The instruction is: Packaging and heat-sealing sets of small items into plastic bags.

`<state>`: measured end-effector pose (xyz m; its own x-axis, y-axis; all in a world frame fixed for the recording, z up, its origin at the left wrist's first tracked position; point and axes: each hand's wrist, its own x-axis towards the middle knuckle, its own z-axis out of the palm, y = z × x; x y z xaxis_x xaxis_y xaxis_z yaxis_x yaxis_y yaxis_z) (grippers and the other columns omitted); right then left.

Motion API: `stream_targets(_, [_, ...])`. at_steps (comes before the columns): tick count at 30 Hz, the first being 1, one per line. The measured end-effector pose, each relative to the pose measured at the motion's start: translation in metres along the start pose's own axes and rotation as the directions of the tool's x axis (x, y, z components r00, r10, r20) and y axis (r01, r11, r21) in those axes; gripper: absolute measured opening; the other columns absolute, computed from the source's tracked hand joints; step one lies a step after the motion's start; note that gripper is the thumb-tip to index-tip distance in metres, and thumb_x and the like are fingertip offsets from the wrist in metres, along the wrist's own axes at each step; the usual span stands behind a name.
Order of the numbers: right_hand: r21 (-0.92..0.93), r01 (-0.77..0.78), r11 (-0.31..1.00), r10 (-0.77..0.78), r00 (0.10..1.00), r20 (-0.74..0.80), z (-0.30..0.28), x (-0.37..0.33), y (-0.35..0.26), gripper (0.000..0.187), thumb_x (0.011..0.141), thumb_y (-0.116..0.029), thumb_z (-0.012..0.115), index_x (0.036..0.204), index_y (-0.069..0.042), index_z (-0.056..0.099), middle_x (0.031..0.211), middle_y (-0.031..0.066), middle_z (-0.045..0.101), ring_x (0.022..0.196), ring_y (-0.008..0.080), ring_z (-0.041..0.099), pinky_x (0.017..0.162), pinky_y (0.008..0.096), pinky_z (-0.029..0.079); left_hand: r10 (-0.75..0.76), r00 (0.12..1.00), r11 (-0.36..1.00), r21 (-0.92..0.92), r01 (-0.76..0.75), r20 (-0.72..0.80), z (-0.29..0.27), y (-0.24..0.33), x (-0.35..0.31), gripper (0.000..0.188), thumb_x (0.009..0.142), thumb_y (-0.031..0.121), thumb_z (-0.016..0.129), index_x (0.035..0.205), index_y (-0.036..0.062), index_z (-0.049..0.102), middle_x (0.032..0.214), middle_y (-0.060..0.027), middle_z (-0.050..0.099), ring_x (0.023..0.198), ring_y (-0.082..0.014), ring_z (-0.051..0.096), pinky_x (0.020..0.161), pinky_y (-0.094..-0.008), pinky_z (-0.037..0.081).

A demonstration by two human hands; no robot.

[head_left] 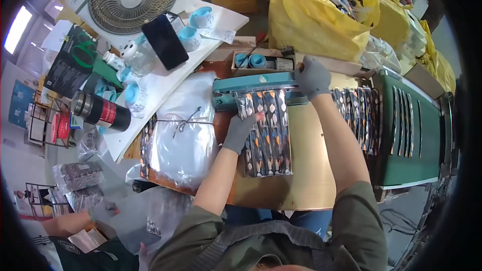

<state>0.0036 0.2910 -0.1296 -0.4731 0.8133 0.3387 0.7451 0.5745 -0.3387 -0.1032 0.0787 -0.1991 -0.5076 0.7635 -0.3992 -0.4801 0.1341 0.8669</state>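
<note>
A clear bag packed with dark, leaf-patterned strips [264,143] lies in front of me, its top edge reaching the teal bar-shaped heat sealer [241,83]. My left hand [240,133], in a grey glove with bare fingertips, grips the bag's left side, thumb on top. My right hand [315,78], gloved the same way, is closed on the right end of the sealer's upper arm. Left of the bag sits a stack of clear plastic bags [183,143] tied with dark cord. Beyond my right forearm is a row of similar patterned strips [357,115].
A green board [409,130] with several thin strips lies far right. At the left, a white shelf [165,88] carries a fan [133,0], phone [165,42], thermos [100,110] and blue label rolls. Yellow sacks [321,25] stand behind. Another person's gloved hand [104,211] is at lower left.
</note>
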Motion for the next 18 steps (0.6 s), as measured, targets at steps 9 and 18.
stream_targets(9, [0.021,-0.057,0.998,0.058,0.998,-0.036,-0.005,-0.002,0.019,0.020,0.079,-0.026,0.053,0.077,-0.006,0.056,0.077,0.0179,0.061,0.071,0.0374,0.060,0.063,0.0471,0.048,-0.131,0.983,0.990,-0.026,0.135,0.129,-0.006,-0.025,-0.012,0.048,0.069,0.028,0.076,0.105,-0.0008,0.062,0.098,-0.0048,0.063,0.086,-0.0136,0.059,0.077,-0.0272,0.045])
stream_targets(18, [0.109,-0.066,0.992,0.078,0.990,-0.114,-0.087,-0.019,0.089,0.055,0.079,-0.045,0.057,0.109,0.002,0.053,0.104,0.0248,0.056,0.101,0.0392,0.053,0.089,0.0440,0.041,0.115,0.992,0.823,0.564,-0.064,-0.055,-0.062,-0.005,-0.021,0.054,0.075,0.022,0.070,0.118,-0.0042,0.050,0.110,-0.0142,0.059,0.094,-0.0209,0.057,0.082,-0.0323,0.046])
